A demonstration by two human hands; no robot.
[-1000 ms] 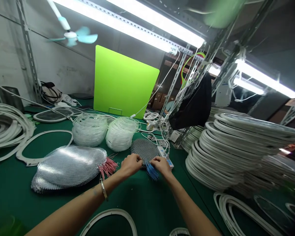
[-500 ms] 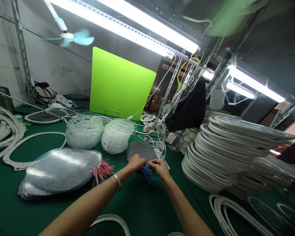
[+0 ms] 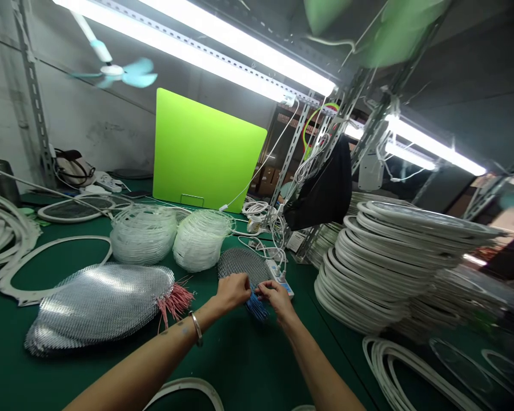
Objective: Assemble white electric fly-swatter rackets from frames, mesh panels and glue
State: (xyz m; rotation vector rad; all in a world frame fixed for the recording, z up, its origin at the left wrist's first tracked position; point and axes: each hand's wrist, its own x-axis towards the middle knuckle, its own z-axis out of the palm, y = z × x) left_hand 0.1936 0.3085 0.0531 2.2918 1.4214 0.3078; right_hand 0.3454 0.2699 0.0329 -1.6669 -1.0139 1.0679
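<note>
My left hand (image 3: 233, 290) is closed, its fingers curled at the near edge of a dark round mesh piece (image 3: 242, 262); what it grips is hidden behind the knuckles. A bundle of thin blue strands (image 3: 257, 309) hangs down between the two hands. At the top of that bundle my right hand (image 3: 274, 298) pinches with thumb and forefinger, apparently on a blue strand. Left of the hands lies a silvery stack of mesh pieces (image 3: 107, 305) with a tuft of red strands (image 3: 175, 301) at its right end.
Two coils of clear line (image 3: 143, 235) (image 3: 201, 241) stand behind the hands. A power strip (image 3: 282, 279) with cables lies just right of the mesh. Tall stacks of white oval frames (image 3: 368, 268) rise at right. A green board (image 3: 208, 151) stands at the back.
My left hand has turned, showing its back more and covering the upper blue strands. My right hand stays pinched beside it. The whole view has shifted slightly.
</note>
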